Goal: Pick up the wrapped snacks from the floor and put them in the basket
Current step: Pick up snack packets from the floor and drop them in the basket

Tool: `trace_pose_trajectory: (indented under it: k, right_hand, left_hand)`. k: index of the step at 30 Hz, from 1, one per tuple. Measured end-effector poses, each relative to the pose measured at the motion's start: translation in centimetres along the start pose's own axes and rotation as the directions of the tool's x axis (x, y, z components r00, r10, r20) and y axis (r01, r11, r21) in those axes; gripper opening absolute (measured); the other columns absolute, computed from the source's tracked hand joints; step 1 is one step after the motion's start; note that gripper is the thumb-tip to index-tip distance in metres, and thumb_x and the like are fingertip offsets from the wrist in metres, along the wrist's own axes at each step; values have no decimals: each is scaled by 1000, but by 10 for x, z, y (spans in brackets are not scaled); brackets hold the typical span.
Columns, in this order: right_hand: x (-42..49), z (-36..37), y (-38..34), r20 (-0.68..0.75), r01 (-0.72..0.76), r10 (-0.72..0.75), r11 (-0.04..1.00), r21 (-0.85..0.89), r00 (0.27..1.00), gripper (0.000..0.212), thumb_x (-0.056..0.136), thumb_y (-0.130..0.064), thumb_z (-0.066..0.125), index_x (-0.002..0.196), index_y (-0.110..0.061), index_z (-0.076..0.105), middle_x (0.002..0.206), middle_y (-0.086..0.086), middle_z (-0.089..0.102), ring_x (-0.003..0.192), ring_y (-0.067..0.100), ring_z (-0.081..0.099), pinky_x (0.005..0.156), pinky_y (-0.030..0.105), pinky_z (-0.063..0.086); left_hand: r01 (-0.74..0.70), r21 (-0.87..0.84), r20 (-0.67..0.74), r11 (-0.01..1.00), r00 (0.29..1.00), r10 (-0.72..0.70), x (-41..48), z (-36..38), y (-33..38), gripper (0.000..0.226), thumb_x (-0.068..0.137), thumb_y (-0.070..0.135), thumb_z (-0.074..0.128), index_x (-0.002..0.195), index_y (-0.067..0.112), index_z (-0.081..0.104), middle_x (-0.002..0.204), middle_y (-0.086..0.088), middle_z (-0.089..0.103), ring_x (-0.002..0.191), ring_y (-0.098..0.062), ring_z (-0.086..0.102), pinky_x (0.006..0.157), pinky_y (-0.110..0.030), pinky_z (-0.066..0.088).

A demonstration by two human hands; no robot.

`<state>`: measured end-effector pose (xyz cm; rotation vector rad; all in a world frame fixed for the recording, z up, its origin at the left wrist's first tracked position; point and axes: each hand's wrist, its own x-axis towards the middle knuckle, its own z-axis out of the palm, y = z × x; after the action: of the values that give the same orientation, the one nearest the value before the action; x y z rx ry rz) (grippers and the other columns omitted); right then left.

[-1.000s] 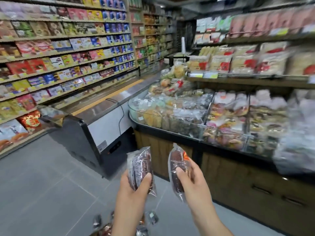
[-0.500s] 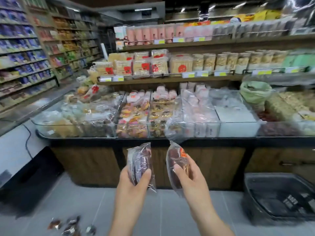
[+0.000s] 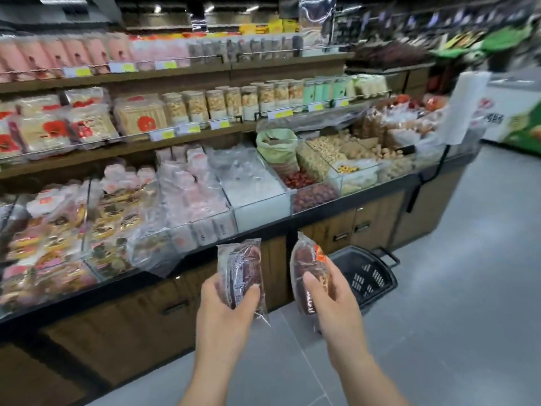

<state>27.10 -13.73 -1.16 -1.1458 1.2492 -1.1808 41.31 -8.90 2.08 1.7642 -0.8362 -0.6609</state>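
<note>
**Item 1, L hand:** my left hand (image 3: 225, 313) is raised in front of me. Thumb lies across the front and fingers curl behind a wrapped snack (image 3: 243, 271). Clear wrapper, dark brown contents, held upright, crimped lower end poking out below my thumb.

**Item 2, R hand:** my right hand (image 3: 336, 300) is at approx. the same height. Thumb on the front, fingers round the back of a second wrapped snack (image 3: 306, 259). Clear wrapper w/ orange-red mark near the top, dark contents, upright w/ a slight lean.

**Snacks, location:** both in my grip, up off the floor (image 3: 468, 303), apart from each other, neither in the basket.

**Item 3, basket** (image 3: 371, 276)**:** black plastic, slotted walls, handle on the far side. Stands on the floor at the foot of the cabinet, just beyond and to the right of my R hand. Interior partly hidden, contents can't be told.

**Item 4, surface** (image 3: 140, 323)**:** long display counter w/ wood-look doors below. Clear bins on top hold bagged pastries, pink packs, white pcs, red dates and nuts. A green sack (image 3: 275, 148) stands open among them.

**Item 5, shelves** (image 3: 175, 73)**:** above the counter, stocked w/ pink packs, tubs and yellow price tags.

**Item 6, bag roll** (image 3: 465, 106)**:** white, on a pole at the counter's right end.
</note>
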Motion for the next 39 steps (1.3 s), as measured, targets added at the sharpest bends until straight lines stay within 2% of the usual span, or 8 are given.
trace_pose_trajectory:
  k: [3, 6, 9, 14, 20, 28, 32, 39]
  right_hand:
    - [38, -24, 4, -87, -6, 6, 1000, -2, 996, 63, 77, -52, 64, 136, -36, 47, 129, -13, 58, 118, 9, 55, 102, 42, 46]
    - [71, -38, 4, -135, -6, 4, 1000, -13, 991, 71, 68, -62, 63, 133, -38, 48, 126, -14, 60, 117, 10, 57, 101, 44, 47]
    - [108, -49, 5, -196, -19, 18, 1000, -1, 980, 74, 63, -65, 61, 132, -40, 48, 124, -13, 61, 115, 12, 58, 99, 45, 48]
    - [156, -65, 5, -279, -35, 42, 999, 30, 959, 70, 66, -63, 61, 131, -43, 47, 124, -10, 60, 113, 14, 59, 96, 45, 50]
    - [199, -83, 11, -310, -69, 88, 995, 72, 947, 56, 83, -46, 63, 136, -40, 43, 127, -8, 57, 112, 16, 58, 93, 45, 52]
    - [256, -130, 20, -244, -91, 101, 994, 52, 964, 69, 69, -62, 61, 133, -42, 43, 122, -11, 60, 109, 14, 60, 91, 44, 53]
    - [292, -169, 20, -180, -97, 98, 995, 18, 979, 61, 73, -59, 62, 130, -44, 46, 119, -13, 60, 108, 12, 61, 92, 44, 52]
    - [355, -224, 25, -8, -112, 112, 993, -40, 994, 49, 85, -45, 62, 131, -40, 47, 118, -13, 61, 107, 10, 61, 91, 41, 54]
  left_hand:
    - [-32, -12, 91, 999, 995, 33, 26, 44, 12, 58, 76, 34, 75, 124, 19, 46, 106, 8, 63, 89, -13, 63, 71, -25, 44]
    - [-71, -11, 150, 997, 986, 72, 51, 76, 23, 64, 77, 37, 75, 130, 18, 43, 111, 6, 59, 95, -12, 57, 78, -24, 39]
    - [-80, -14, 218, 997, 973, 82, 83, 111, 33, 65, 77, 39, 74, 130, 19, 42, 113, 5, 60, 96, -13, 59, 80, -28, 44]
    - [-85, -12, 301, 996, 950, 85, 125, 157, 50, 57, 81, 39, 70, 127, 19, 43, 96, 14, 55, 78, 4, 51, 59, -17, 38]
    - [-68, 28, 361, 997, 931, 54, 152, 197, 60, 46, 83, 38, 69, 112, 28, 35, 85, 24, 43, 73, 6, 47, 56, -15, 37]
    - [-6, 28, 333, 1000, 943, -4, 162, 264, 75, 44, 82, 32, 68, 110, 28, 35, 92, 17, 51, 78, 1, 53, 59, -21, 39]
    - [41, 15, 295, 999, 955, -44, 158, 309, 89, 43, 80, 28, 68, 113, 25, 40, 95, 11, 55, 80, -3, 55, 58, -23, 40]
    - [79, 31, 178, 996, 981, -84, 155, 384, 99, 47, 81, 32, 71, 112, 26, 36, 90, 21, 47, 72, 4, 50, 55, -12, 34]
